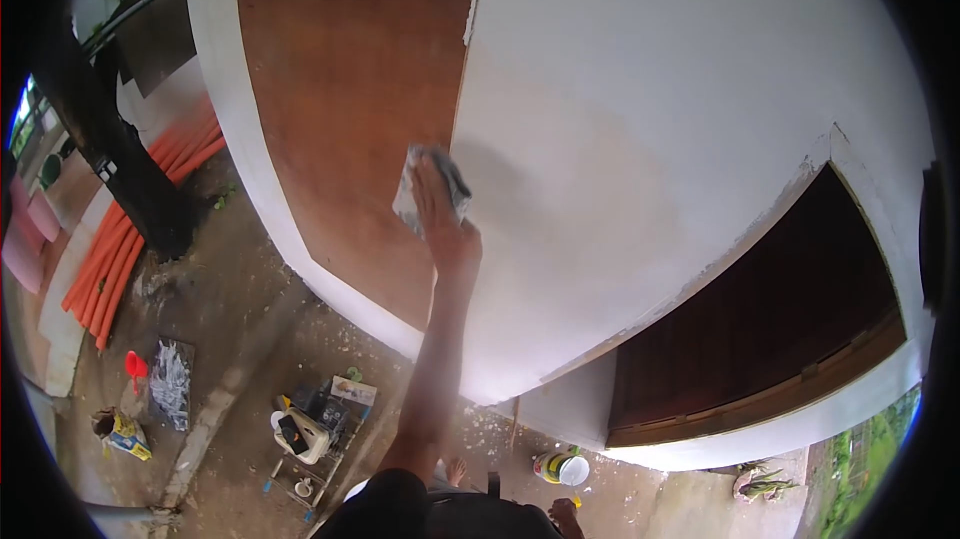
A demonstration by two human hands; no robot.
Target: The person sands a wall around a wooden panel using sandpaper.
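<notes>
My left hand (437,204) is raised at the end of an outstretched arm. It presses a grey-and-white rag (408,201) flat against the wall, at the seam between a reddish-brown wood panel (350,89) and a white-coated surface (600,59). A beige, damp-looking patch shows on the white beside the hand. My right hand (565,516) is low at the bottom edge, its fingers curled. A small yellow thing touches or lies just behind it; what the hand holds, if anything, I cannot make out.
A dark opening (760,319) with a wooden sill is at right. Below stand a paint bucket (572,470), a cluttered stand (310,439), a smeared board (172,384), a yellow bag (125,432) and a red scoop (136,367). Orange pipes (120,249) lie by a dark post (130,169).
</notes>
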